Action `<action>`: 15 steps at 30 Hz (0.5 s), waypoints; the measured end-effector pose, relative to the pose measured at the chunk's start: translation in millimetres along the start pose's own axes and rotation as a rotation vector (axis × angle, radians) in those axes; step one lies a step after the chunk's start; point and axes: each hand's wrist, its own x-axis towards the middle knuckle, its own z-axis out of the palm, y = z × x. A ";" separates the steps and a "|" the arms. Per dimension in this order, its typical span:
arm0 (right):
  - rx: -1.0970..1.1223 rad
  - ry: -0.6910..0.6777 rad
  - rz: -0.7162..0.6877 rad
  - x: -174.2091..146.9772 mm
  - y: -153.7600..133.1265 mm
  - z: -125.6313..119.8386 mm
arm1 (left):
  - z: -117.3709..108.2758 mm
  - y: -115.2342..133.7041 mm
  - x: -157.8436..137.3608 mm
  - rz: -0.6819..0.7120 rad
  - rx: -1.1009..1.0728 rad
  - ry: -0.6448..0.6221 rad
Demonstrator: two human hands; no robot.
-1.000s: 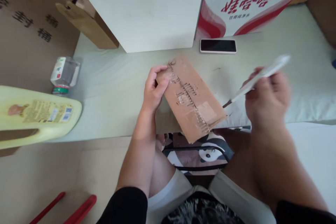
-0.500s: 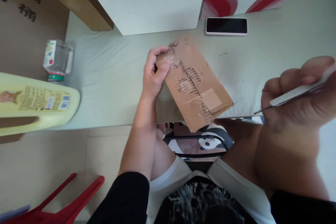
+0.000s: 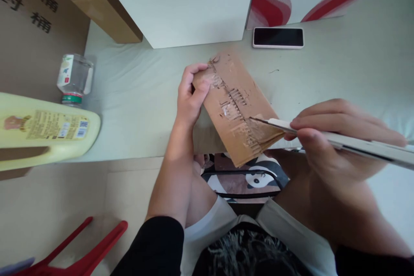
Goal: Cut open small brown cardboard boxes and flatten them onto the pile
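My left hand (image 3: 193,95) grips the upper left edge of a flat brown cardboard box (image 3: 218,125), thumb on top. The box lies tilted across the front edge of the covered surface. A scored seam with torn tape and several short cuts runs along its face. Its lower right end looks slightly parted, with layers showing. In my right hand (image 3: 336,138) is a slim white utility knife (image 3: 349,142), fingers closed round its handle. Its thin dark tip is at the box face, right of the seam; whether it presses in I cannot tell.
A phone (image 3: 278,37) lies beyond the box, before a red and white carton (image 3: 271,4) and a large white box (image 3: 181,8). Leftward are a clear bottle (image 3: 76,75) and a yellow jug (image 3: 90,125). A panda-print bag (image 3: 258,179) sits between my knees, a red chair (image 3: 97,246) lower left.
My right hand has swung left from the right side, bringing the knife tip onto the box. My left hand keeps its hold. The whole view has shifted slightly.
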 end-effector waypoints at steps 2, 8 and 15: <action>0.004 0.013 -0.097 2.8 2.5 2.1 | 0.3 0.7 0.1 0.018 0.004 -0.011; -0.006 -0.030 -0.151 2.3 1.8 8.5 | 0.3 1.7 0.9 0.030 0.026 -0.010; -0.128 -0.084 -0.102 -6.5 -9.4 4.7 | -0.6 -1.7 1.0 -0.019 -0.011 -0.007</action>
